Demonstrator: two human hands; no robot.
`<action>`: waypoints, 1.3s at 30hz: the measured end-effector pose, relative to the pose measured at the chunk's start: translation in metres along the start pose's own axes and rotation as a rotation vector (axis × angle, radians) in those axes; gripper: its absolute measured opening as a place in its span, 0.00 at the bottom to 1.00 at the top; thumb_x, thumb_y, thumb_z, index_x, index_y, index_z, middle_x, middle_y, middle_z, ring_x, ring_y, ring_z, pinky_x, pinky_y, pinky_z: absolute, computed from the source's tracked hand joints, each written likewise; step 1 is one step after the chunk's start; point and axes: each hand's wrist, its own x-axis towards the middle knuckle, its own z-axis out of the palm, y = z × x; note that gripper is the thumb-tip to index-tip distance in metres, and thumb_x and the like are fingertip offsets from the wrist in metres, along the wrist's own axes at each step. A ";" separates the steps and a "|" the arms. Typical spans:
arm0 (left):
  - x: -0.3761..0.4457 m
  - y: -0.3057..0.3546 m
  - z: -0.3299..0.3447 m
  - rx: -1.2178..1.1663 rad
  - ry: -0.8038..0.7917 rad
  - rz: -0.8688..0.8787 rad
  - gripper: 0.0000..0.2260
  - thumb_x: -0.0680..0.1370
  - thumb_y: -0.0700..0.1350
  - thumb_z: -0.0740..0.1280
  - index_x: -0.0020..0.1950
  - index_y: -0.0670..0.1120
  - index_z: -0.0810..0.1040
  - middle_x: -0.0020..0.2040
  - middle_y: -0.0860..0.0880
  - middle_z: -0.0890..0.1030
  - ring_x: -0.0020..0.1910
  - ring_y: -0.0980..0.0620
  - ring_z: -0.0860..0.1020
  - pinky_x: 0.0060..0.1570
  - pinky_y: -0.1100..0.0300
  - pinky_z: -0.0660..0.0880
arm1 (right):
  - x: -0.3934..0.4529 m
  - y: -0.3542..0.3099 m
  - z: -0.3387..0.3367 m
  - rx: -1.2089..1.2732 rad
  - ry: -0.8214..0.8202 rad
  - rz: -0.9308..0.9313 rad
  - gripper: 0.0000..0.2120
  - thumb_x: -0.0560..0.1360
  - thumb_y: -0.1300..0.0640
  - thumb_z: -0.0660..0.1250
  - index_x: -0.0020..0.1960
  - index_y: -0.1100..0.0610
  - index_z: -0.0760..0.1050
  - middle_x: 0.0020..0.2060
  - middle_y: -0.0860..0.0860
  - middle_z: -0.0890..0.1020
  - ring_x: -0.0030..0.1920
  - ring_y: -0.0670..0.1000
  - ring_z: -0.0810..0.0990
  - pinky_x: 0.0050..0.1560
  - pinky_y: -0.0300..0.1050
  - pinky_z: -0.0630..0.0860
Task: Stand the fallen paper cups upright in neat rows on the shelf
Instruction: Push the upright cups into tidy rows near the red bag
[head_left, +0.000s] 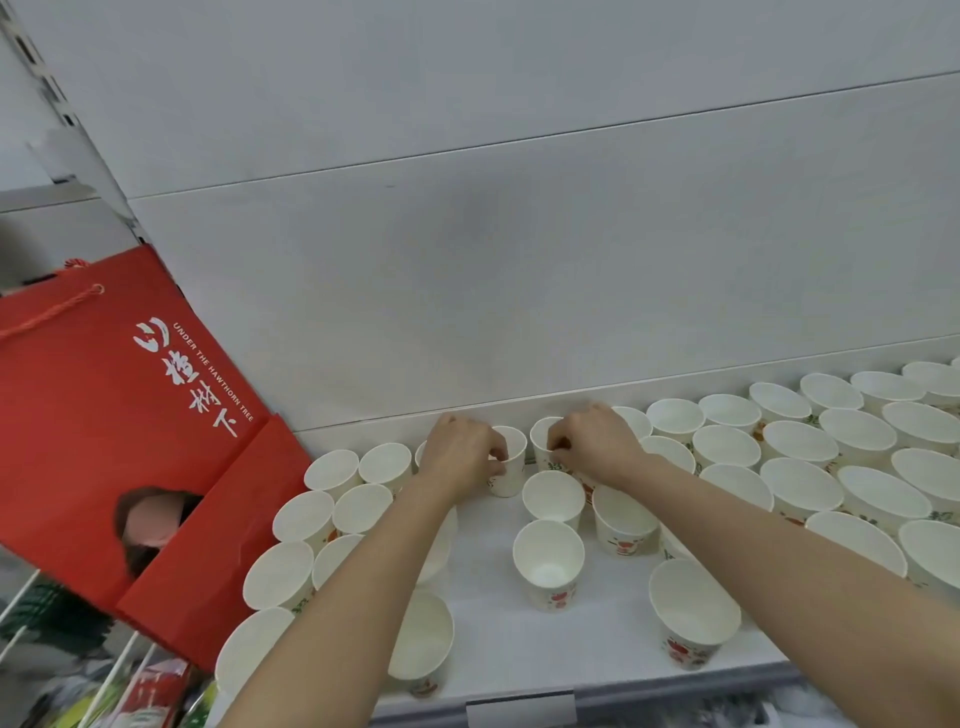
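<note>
Head view looks down on a white shelf (493, 623) crowded with paper cups, both bare arms reaching toward the back wall (519, 260). Far left of the fingers a red bag (104, 415) leans against the wall, its corner resting on the shelf edge. Between the bag and the left hand (460, 457) stands a cluster of upright cups (332, 470), close together in rough rows, some hidden under the left forearm. The left hand's fingers curl around the rim of a cup (511, 462) at the back of the shelf, thumb and fingertips pinching its near lip; that cup stands upright or nearly so. Just right of it, across a narrow gap, the right hand (592, 441) grips a second cup (545, 441), fingers curled over its rim and partly inside; this one also sits at the back, touching or just beside the wall. Below the fingers, nearer the camera, three loose cups stand upright: one (553, 496) just under the right hand, one (548, 564) further forward, and another (623, 519) beside the right wrist. A larger-looking cup (693, 610) stands near the front edge under the right forearm. Right of the fingers, rows of upright cups (831, 447) fill the shelf out to the frame edge, rims touching or nearly touching.
</note>
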 end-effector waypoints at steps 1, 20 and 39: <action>0.001 -0.001 -0.001 -0.003 0.003 -0.003 0.08 0.74 0.53 0.69 0.51 0.54 0.83 0.49 0.54 0.83 0.52 0.51 0.78 0.50 0.60 0.62 | 0.001 -0.001 0.001 -0.003 0.009 -0.001 0.05 0.71 0.56 0.66 0.41 0.51 0.81 0.37 0.50 0.83 0.38 0.53 0.73 0.45 0.41 0.63; 0.002 -0.002 -0.013 -0.065 -0.043 0.088 0.07 0.74 0.51 0.70 0.50 0.57 0.84 0.47 0.57 0.84 0.52 0.55 0.76 0.50 0.62 0.59 | 0.004 0.009 0.005 0.097 -0.002 -0.040 0.06 0.69 0.56 0.67 0.43 0.49 0.82 0.40 0.46 0.84 0.46 0.50 0.78 0.53 0.40 0.62; -0.045 0.027 -0.007 -0.054 0.051 0.359 0.04 0.72 0.49 0.74 0.46 0.53 0.85 0.45 0.55 0.83 0.46 0.49 0.74 0.40 0.59 0.60 | -0.111 0.031 -0.022 0.143 0.023 -0.119 0.10 0.62 0.44 0.75 0.40 0.47 0.81 0.36 0.40 0.80 0.43 0.44 0.71 0.46 0.41 0.67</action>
